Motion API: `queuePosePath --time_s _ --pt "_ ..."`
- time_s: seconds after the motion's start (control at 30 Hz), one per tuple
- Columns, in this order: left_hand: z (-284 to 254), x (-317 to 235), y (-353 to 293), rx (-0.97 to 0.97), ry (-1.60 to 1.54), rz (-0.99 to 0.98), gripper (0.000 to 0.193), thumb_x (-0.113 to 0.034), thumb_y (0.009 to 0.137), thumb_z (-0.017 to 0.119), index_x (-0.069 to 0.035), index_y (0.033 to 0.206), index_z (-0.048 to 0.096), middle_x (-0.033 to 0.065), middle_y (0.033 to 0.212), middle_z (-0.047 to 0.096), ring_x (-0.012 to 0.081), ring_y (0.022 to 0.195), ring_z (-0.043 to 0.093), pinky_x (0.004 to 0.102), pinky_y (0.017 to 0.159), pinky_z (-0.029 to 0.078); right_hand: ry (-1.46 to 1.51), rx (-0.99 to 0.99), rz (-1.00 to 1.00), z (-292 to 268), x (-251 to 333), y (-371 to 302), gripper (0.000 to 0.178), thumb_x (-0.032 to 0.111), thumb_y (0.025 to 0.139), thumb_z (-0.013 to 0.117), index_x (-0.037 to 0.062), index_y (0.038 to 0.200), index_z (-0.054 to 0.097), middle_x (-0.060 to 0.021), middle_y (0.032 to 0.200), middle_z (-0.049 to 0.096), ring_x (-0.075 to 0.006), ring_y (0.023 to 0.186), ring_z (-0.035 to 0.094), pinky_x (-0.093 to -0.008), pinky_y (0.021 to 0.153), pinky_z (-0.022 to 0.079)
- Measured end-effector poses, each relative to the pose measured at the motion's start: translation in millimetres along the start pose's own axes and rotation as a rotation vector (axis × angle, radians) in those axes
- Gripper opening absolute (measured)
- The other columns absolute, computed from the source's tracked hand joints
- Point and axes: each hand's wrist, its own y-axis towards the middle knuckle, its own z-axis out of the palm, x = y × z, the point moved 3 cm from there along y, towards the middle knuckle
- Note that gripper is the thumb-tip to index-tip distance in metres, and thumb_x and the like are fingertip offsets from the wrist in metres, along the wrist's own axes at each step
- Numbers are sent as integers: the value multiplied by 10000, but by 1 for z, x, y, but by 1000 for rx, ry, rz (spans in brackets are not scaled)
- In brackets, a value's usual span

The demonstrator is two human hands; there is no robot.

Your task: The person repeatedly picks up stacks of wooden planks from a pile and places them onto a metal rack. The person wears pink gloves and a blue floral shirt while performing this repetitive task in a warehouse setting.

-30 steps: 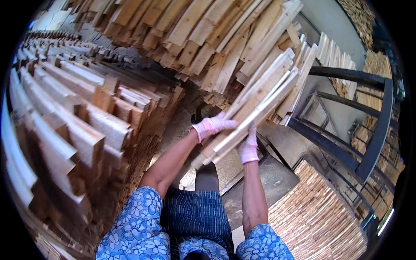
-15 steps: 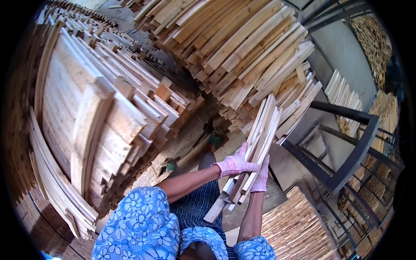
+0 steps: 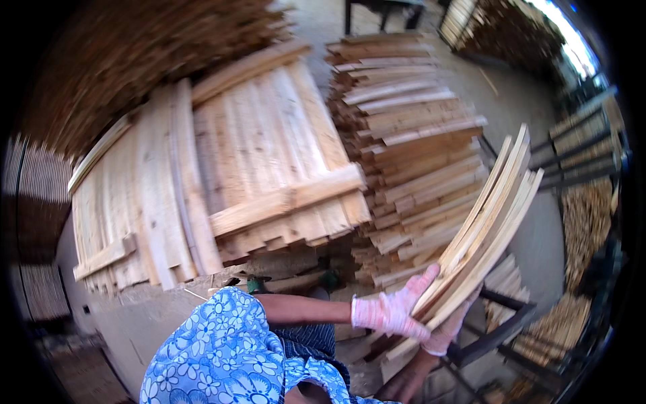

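A bundle of several long, pale wooden strips (image 3: 490,229) slants up and to the right in front of me. Round its lower part, my left hand (image 3: 397,310), in a pinkish-white knitted glove, is closed from the left side. My right hand (image 3: 449,331), gloved alike, grips the same strips from the right and below; the wood hides part of its fingers. The strips' lower ends reach down past both hands toward my body.
A large stack of boards (image 3: 262,135) with crosswise battens stands at the left. Beside it runs a long pile of rough wooden pieces (image 3: 424,135). A dark metal frame (image 3: 494,333) is close to my right hand. More stacked wood (image 3: 585,229) lines the far right.
My view has swung left, so the batten-topped stack shows more fully. Both hands have moved rightward with the strips, which now tilt further to the right. The grip stays on them.
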Motion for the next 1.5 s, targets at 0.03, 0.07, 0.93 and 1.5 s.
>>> queuePosePath --time_s 0.03,0.07,0.93,1.5 --pt "-9 -19 -14 -25 -8 120 1509 -531 675 921 -54 1607 -165 283 1627 161 353 1534 159 404 1242 180 -67 91 -33 17 23 1 1039 619 903 600 123 1644 67 -170 1648 209 -360 1468 337 -493 1200 322" --pt "-23 -36 -29 -79 -44 200 1503 -462 700 933 -73 1597 -209 243 1657 136 308 1532 172 393 1235 196 -134 183 -66 33 38 2 1098 615 864 659 123 1645 64 -168 1648 208 -364 1470 335 -498 1202 319" --pt "-434 -173 -585 -1374 597 -739 1190 -807 783 611 -150 1643 116 298 1642 190 441 1500 288 444 1233 272 -496 1213 76 662 -158 -261 1106 435 847 778 0 1613 110 -234 1492 489 -336 1341 506 -363 1118 386" --pt "-422 -152 -593 -1393 736 -914 1167 -678 734 741 -201 1638 178 250 1645 230 402 1478 357 471 1174 377 -628 1198 100 567 -88 -172 927 100 820 770 -10 1572 239 -181 1335 598 -266 1149 621 -356 964 530"
